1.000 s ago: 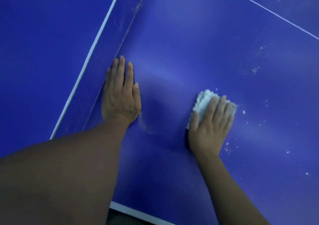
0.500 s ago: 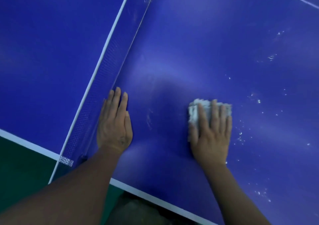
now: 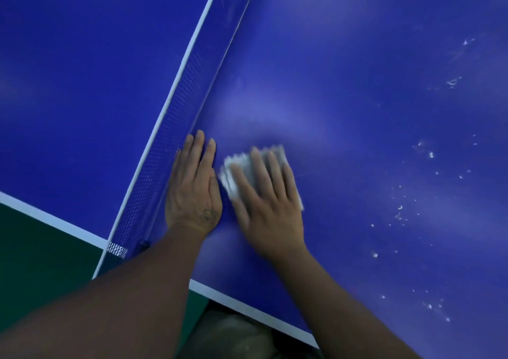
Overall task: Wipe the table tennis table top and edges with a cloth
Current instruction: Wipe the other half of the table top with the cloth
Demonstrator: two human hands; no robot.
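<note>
Here white specks dot the blue table over green floor; the right hand presses the cloth, fingers spread; the left hand lies flat, fingers together.

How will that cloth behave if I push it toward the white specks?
Probably floppy: the cloth lies folded and flattened under the right hand. It likely slides easily, since straight fingers alone press it on the smooth table. Its layers may bunch if pushed by one edge.
</note>
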